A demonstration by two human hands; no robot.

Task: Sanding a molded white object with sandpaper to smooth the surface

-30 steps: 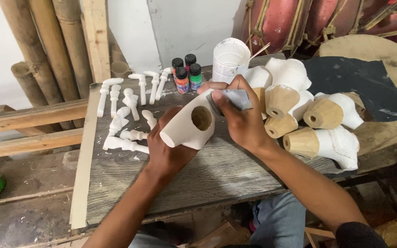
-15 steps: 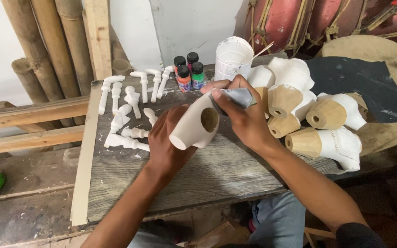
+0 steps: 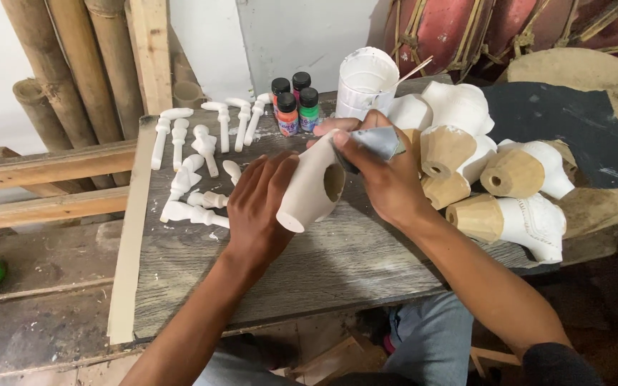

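Grey plank worktop [image 3: 366, 264], crowded on the right with a heap of carved figures [image 3: 509, 179], part bare wood, part white-primed. White tub [image 3: 368, 82] with stick, four small paint bottles [image 3: 293, 100] and rows of turned white pegs [image 3: 194, 171] along the far edge. Pale carved piece with a round hole [image 3: 316, 187], raised just above mid-board, clasped by the left hand [image 3: 257, 207]. Right hand [image 3: 388, 182] pinching grey abrasive sheet [image 3: 377, 141] against its top. Step judged: sanding; next, likely turning the piece to expose unsanded faces.
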